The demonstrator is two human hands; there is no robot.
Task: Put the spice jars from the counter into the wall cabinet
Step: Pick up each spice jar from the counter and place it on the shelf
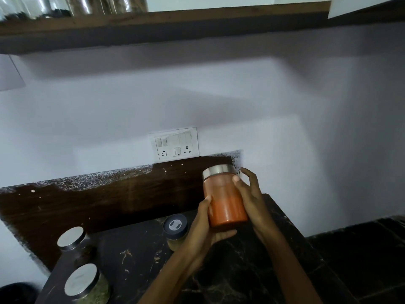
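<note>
A glass jar of orange-red spice powder point(223, 198) with a steel lid is held above the dark counter point(241, 270), tilted slightly. My left hand point(205, 231) cups its base and left side. My right hand point(248, 194) grips its right side, thumb on the glass just below the lid. Three more jars stand on the counter: one with a dark lid and yellowish contents point(175, 231), and two steel-lidded ones at the left point(72, 240) point(85, 284). The wall cabinet's wooden shelf point(197, 16) runs overhead, with several jars point(83, 5) on it at the top left.
A white switch and socket plate point(176, 144) sits on the wall above a dark wooden backsplash point(98, 194). The counter ends at the right where a lower dark surface point(361, 249) begins. A dark round object point(15, 292) shows at the bottom left.
</note>
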